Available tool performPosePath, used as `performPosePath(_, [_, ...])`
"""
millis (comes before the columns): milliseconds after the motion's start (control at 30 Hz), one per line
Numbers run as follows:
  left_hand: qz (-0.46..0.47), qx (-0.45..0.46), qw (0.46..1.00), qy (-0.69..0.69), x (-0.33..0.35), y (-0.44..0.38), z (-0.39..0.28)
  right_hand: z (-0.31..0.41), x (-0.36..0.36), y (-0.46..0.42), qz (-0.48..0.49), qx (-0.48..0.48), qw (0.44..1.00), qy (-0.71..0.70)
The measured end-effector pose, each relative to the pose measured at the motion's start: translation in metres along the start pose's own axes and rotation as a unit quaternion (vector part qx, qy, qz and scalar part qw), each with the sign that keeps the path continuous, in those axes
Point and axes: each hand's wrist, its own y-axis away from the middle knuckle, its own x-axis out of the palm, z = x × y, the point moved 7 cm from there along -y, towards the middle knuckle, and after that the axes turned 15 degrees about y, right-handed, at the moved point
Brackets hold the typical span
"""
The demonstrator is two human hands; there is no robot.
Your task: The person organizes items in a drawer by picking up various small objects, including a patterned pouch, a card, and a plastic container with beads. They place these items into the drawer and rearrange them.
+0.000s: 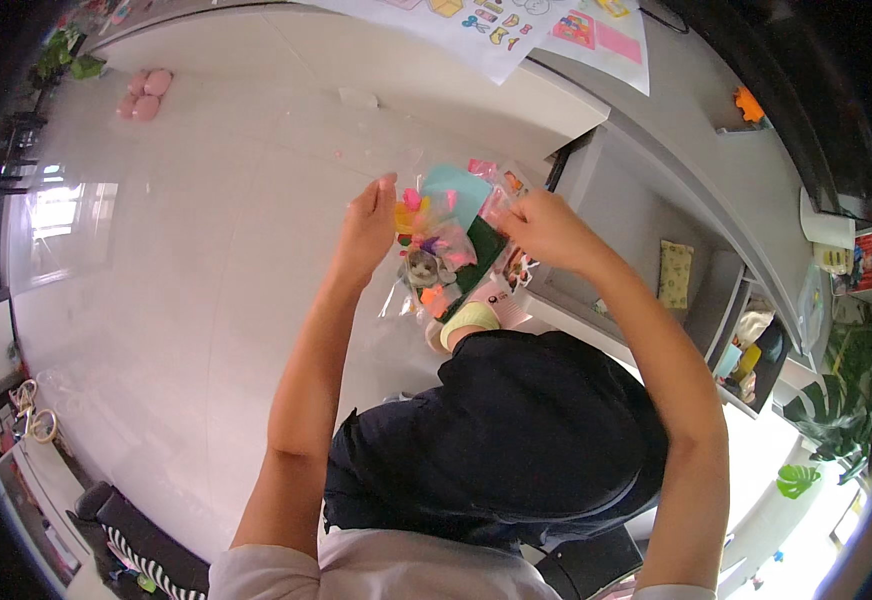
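Observation:
My left hand (372, 214) is raised at the left edge of a clear plastic bag (443, 232), its thumb and fingers close together; the grip is hard to make out. At the bag's upper right, my right hand (530, 225) pinches the clear plastic. Small pink, yellow and orange pieces show in the bag area, along with a round picture of a grey and white cat (422, 268). A light blue sheet (457, 189) and a dark green sheet (487, 247) lie among them. Overlaps hide which pieces are inside the bag.
An open grey drawer (631, 202) stands to the right, with a patterned yellow packet (675, 274) inside. Printed paper sheets (481, 37) overhang the desk (676, 82) above. Pink rounded objects (145, 94) sit on the pale floor (203, 225) at upper left.

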Motion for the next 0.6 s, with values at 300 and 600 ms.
performPosePath(300, [0.011,0.069,0.992,-0.106,0.010,-0.005,0.008,-0.004,-0.009,0.001,-0.021,0.015,0.998,0.058])
performPosePath(600, [0.016,0.060,0.985,-0.163,0.011,0.011,0.001,0.002,-0.006,0.010,0.019,0.022,0.999,0.017])
